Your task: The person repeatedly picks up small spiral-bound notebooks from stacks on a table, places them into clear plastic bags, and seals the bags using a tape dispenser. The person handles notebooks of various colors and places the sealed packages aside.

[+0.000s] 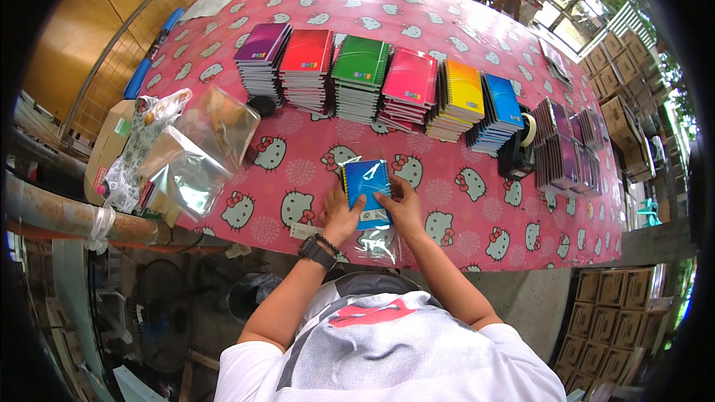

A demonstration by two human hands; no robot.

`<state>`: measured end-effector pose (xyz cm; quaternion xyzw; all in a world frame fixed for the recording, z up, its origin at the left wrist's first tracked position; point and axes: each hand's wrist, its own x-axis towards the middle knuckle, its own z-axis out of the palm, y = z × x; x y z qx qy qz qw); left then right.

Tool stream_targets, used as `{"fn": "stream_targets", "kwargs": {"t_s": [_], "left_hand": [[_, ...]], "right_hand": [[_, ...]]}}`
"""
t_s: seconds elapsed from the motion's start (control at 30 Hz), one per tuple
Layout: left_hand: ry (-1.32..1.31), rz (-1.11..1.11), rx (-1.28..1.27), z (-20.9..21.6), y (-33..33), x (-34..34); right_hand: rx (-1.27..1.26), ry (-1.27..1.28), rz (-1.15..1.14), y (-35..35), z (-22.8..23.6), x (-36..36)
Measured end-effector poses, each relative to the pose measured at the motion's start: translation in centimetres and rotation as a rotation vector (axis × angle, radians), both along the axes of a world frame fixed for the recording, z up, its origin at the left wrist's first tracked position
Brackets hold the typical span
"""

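A blue spiral notebook (368, 182) lies at the table's near edge, inside a clear plastic bag (378, 244) whose loose end hangs toward me. My left hand (341, 216) grips its left side, thumb on the cover. From the right, my right hand (403, 207) holds the other side, thumb also on top. A pale label shows low on the cover. Beyond my hands stand stacks of notebooks: purple (263, 43), red (306, 50), green (360, 59), pink (410, 77), yellow (463, 88) and blue (503, 98).
Clear plastic bags (195, 167) are heaped on the left. A black tape dispenser (515, 156) stands to the right, beside wrapped purple notebook bundles (558, 141). The pink table cover (477, 208) has a cat print. Cardboard boxes (611, 290) are stacked at lower right.
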<state>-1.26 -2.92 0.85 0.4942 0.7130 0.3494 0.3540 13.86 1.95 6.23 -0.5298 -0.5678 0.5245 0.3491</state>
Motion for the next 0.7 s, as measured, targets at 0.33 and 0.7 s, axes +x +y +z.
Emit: {"fn": "stream_targets", "kwargs": {"t_s": [0.33,0.7], "left_hand": [[-0.120,0.101,0.075,2.1,-0.8,-0.1],[0.094,0.352,0.156,1.0,-0.5,3.5]], "right_hand": [[0.041,-0.087,0.115,-0.1,1.8,0.1],[0.007,-0.170,0.128,-0.2,1.4,-0.4]]}}
